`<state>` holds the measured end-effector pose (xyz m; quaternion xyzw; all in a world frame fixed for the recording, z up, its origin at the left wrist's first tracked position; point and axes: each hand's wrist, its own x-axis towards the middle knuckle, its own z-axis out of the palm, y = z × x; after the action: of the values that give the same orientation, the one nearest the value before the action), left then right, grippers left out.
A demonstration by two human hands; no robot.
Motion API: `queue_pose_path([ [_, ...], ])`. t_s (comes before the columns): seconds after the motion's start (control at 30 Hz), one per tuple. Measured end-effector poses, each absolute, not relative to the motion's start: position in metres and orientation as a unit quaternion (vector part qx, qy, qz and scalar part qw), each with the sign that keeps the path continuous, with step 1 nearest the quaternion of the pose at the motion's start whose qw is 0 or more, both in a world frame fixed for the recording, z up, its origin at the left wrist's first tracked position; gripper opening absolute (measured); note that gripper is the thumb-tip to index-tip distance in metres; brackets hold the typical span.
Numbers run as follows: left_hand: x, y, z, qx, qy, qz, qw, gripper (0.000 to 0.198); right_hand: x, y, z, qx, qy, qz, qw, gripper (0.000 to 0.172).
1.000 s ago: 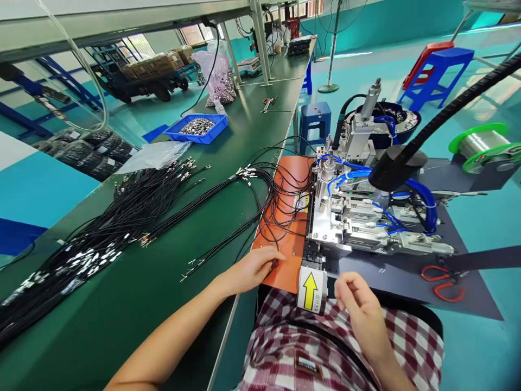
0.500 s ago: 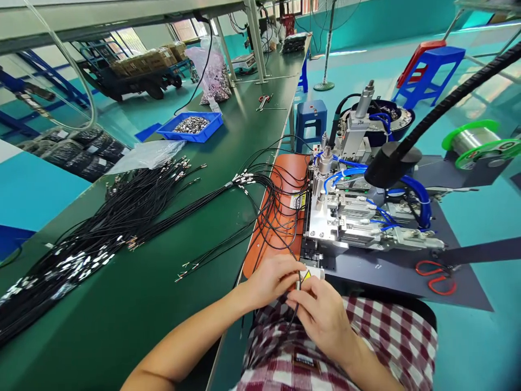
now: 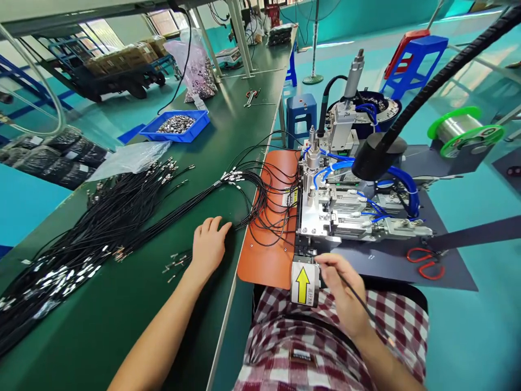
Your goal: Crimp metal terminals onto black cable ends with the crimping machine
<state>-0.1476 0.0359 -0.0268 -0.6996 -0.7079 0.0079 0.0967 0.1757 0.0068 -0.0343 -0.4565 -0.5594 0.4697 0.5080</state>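
Observation:
My left hand (image 3: 209, 245) lies flat on the green bench (image 3: 134, 304) with fingers stretched out, resting on thin black cables (image 3: 179, 217) beside the orange mat (image 3: 268, 255). My right hand (image 3: 344, 290) is closed in a pinch on one black cable (image 3: 364, 307), holding its tip at the front of the metal machine (image 3: 345, 209), just right of a white block with a yellow arrow (image 3: 303, 284). The cable trails back over my wrist.
A big bundle of black cables with metal ends (image 3: 81, 244) covers the left bench. A blue tray of metal parts (image 3: 176, 126) sits farther back. Red scissors (image 3: 425, 262) lie on the grey mat. A green wire spool (image 3: 464, 130) stands at right.
Both hands were together at the machine's front on a cable. My left hand has moved left onto the bench cables. My right hand now holds the cable alone at the machine.

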Motion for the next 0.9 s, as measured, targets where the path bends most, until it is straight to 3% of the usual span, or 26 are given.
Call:
queue_pose_path([
  [0.13,-0.094,0.024,-0.001,-0.766,-0.622,-0.157,0.054,0.046,0.181,-0.002,-0.039,-0.485,-0.439,0.53,0.54,0.018],
  [0.23,-0.044,0.009,0.006,-0.856,-0.461,-0.214,-0.097,0.049,0.174,-0.006,-0.04,-0.41,-0.402,0.689,0.443,0.025],
  [0.27,-0.033,0.005,0.004,-0.864,-0.437,-0.206,-0.139,0.041,0.172,-0.006,-0.041,-0.394,-0.388,0.717,0.424,0.024],
  [0.37,-0.025,0.0,-0.009,-0.865,-0.432,-0.165,-0.194,0.019,0.173,-0.002,-0.043,-0.424,-0.323,0.712,0.457,0.019],
  [0.5,-0.033,-0.004,-0.015,-0.832,-0.48,-0.145,-0.236,0.018,0.174,0.002,-0.043,-0.45,-0.297,0.695,0.475,0.019],
  [0.7,-0.009,-0.009,-0.009,-0.642,-0.469,-0.24,-0.558,0.033,0.168,0.003,-0.041,-0.44,-0.346,0.708,0.43,0.017],
  [0.9,0.006,0.001,-0.004,-0.561,-0.461,-0.256,-0.638,0.028,0.176,0.006,-0.039,-0.471,-0.389,0.657,0.442,0.014],
])
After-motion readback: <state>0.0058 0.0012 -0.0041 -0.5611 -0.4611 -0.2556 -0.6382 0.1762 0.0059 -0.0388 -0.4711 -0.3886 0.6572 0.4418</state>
